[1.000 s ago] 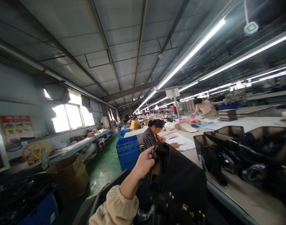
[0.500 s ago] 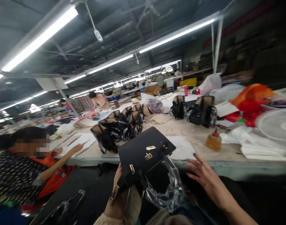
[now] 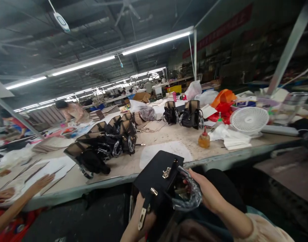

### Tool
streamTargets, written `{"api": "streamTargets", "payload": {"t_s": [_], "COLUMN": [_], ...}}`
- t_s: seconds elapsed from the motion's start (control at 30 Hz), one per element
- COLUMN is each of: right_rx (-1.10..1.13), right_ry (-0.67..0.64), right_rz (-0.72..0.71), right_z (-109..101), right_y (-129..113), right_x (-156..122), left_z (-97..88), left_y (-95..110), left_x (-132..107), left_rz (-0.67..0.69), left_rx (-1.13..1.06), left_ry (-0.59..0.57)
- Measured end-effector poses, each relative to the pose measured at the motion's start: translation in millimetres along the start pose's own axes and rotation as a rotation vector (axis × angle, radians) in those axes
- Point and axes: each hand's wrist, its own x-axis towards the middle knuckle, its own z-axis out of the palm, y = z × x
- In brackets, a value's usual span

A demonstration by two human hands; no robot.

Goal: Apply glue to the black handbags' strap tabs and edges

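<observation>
I have the black bag (image 3: 156, 173) tilted before me at the near edge of the table (image 3: 169, 134). My left hand (image 3: 142, 203) supports it from the side; those fingers are hidden, so I can't tell how far they close. My right hand (image 3: 205, 188) is half curled at the plastic-wrapped handle (image 3: 195, 198), fingertips seemingly inside its loop, though whether they grip is unclear. More black bags (image 3: 118, 137) stand beyond.

The right sleeve (image 3: 266, 228) is loose and pale cream.
</observation>
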Motion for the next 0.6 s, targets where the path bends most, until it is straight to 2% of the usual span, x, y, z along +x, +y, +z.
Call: {"api": "streamTargets", "payload": {"t_s": [0.07, 0.13, 0.2, 0.3, 0.4, 0.53, 0.6], "right_rx": [0.079, 0.149, 0.177, 0.072, -0.283, -1.127, -1.422], "right_ry": [-0.021, -0.085, -0.133, -0.174, -0.2, -0.139, -0.131], "right_rz": [0.075, 0.1, 0.079, -0.022, -0.201, -0.608, -0.725], "right_z": [4.3, 10.4, 18.3, 29.9, 33.4, 24.4, 20.3], "right_y": [-5.3, -10.2, -14.4, -20.3, -24.8, -26.3, -25.7], "right_x": [-0.3, 1.9, 6.0, 12.5, 17.2, 23.2, 26.6], "left_z": [-5.2, -8.5, -10.3, -11.3, -12.4, -14.1, -13.2], "left_y": [1.8, 3.4, 7.0, 20.4, 38.7, 50.1, 49.9], "left_x": [-1.5, 4.2, 15.1, 31.8, 42.1, 50.9, 53.8], "left_rz": [-0.006, -0.085, -0.143, -0.205, -0.267, -0.326, -0.331], "left_rx": [-0.301, -0.516, -0.57, -0.735, -1.041, -1.243, -1.326], "left_ry": [-0.043, -0.019, 0.061, 0.143, 0.161, 0.157, 0.197]}}
